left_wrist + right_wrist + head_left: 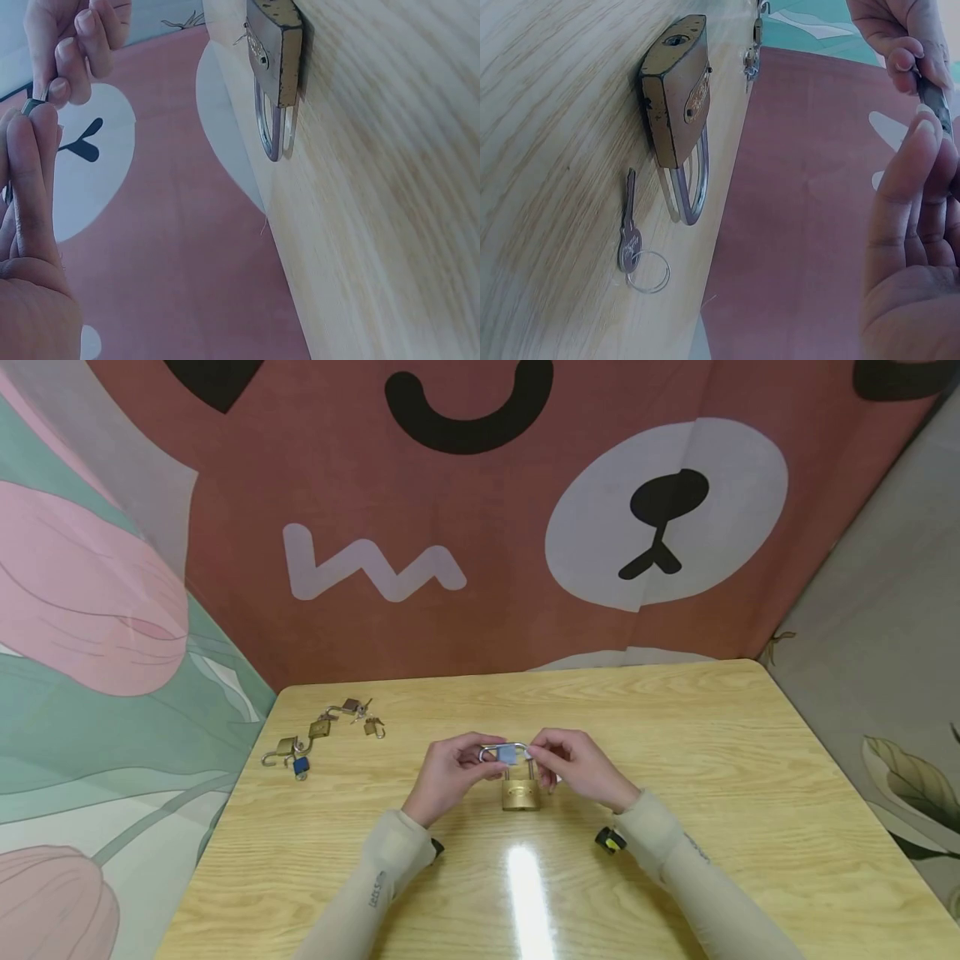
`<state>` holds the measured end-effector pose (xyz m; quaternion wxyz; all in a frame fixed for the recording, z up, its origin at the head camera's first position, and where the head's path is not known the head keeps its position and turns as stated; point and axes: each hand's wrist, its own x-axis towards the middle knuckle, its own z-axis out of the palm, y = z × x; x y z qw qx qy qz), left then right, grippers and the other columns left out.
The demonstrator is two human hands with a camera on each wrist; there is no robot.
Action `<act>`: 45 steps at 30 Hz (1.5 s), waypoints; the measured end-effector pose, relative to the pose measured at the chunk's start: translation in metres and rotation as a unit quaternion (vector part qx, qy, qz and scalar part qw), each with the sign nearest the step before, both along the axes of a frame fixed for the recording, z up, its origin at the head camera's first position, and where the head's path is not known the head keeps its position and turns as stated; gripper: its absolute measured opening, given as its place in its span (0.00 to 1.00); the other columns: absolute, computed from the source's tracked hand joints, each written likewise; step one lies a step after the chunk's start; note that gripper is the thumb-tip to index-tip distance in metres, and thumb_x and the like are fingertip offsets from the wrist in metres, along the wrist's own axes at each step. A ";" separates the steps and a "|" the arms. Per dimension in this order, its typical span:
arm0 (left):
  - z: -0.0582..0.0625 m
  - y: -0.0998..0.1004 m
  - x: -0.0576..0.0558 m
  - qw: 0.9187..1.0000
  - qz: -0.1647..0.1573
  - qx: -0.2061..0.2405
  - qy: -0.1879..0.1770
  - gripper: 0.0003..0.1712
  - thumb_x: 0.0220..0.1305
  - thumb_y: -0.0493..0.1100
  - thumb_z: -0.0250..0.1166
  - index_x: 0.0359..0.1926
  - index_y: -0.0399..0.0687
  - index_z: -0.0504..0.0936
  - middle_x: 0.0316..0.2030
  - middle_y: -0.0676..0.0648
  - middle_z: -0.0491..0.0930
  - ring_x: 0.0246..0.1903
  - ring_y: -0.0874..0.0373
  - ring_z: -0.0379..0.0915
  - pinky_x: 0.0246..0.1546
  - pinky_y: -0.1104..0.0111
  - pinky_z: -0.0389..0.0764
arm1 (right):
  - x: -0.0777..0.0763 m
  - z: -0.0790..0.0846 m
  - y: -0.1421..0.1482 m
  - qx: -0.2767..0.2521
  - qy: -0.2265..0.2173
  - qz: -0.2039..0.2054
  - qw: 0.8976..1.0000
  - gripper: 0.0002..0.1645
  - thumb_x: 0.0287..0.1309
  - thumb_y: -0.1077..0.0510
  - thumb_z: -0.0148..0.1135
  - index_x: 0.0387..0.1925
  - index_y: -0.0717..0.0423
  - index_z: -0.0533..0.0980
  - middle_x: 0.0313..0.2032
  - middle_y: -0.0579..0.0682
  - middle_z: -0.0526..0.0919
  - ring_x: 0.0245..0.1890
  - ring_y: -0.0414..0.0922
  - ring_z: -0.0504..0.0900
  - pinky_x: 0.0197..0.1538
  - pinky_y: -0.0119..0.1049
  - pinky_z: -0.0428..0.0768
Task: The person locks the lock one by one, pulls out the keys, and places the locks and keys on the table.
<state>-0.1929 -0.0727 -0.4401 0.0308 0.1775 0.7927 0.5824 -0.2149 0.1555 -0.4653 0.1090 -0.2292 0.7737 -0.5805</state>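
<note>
Held up over the table between both hands is a small padlock with a light blue body (507,754) and a silver shackle. My left hand (455,770) grips it from the left, thumb below and fingers behind. At its right end, the thumb and fingers of my right hand (576,765) pinch the shackle side. The right wrist view shows the held padlock (934,105) edge-on, dark and partly hidden by fingertips. Just beneath the hands, a large brass padlock (521,795) lies on the table, its shackle pointing away. Beside it is a key (630,244) on a thin ring.
At the table's back left lie several padlocks, among them a brass one (319,728), a dark blue one (301,767) and a small one (371,727), with some keys (362,712). Behind the wooden table (675,718) hangs a printed cloth (487,635).
</note>
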 end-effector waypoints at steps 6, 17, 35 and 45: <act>-0.002 -0.004 -0.001 1.000 0.003 0.015 -0.008 0.19 0.56 0.34 0.71 0.50 0.41 0.84 0.34 0.36 0.88 0.30 0.47 0.84 0.34 0.62 0.90 | 0.000 0.000 0.003 -0.006 0.002 -0.005 1.000 0.12 0.71 0.56 0.54 0.34 0.58 0.78 0.23 0.66 0.79 0.22 0.62 0.79 0.27 0.60 0.85; -0.006 -0.008 -0.003 0.999 -0.003 0.041 -0.007 0.17 0.55 0.33 0.71 0.48 0.44 0.85 0.34 0.35 0.87 0.31 0.38 0.83 0.37 0.52 0.89 | 0.006 0.023 0.006 0.018 0.014 -0.011 1.000 0.10 0.70 0.64 0.52 0.34 0.61 0.78 0.24 0.72 0.79 0.23 0.63 0.79 0.24 0.45 0.86; 0.003 -0.004 -0.001 1.000 0.001 0.003 -0.012 0.19 0.57 0.35 0.70 0.51 0.39 0.83 0.33 0.37 0.88 0.31 0.46 0.84 0.33 0.70 0.88 | -0.030 -0.002 0.024 0.003 -0.005 -0.102 0.995 0.10 0.61 0.56 0.66 0.40 0.58 0.86 0.37 0.66 0.88 0.36 0.60 0.86 0.44 0.57 0.86; 0.001 -0.004 -0.001 1.000 0.004 0.003 -0.008 0.18 0.57 0.35 0.71 0.50 0.43 0.84 0.33 0.37 0.88 0.28 0.54 0.85 0.32 0.70 0.88 | -0.048 -0.021 0.036 0.107 0.011 -0.135 0.985 0.13 0.56 0.57 0.71 0.43 0.56 0.85 0.41 0.53 0.89 0.37 0.45 0.85 0.45 0.48 0.87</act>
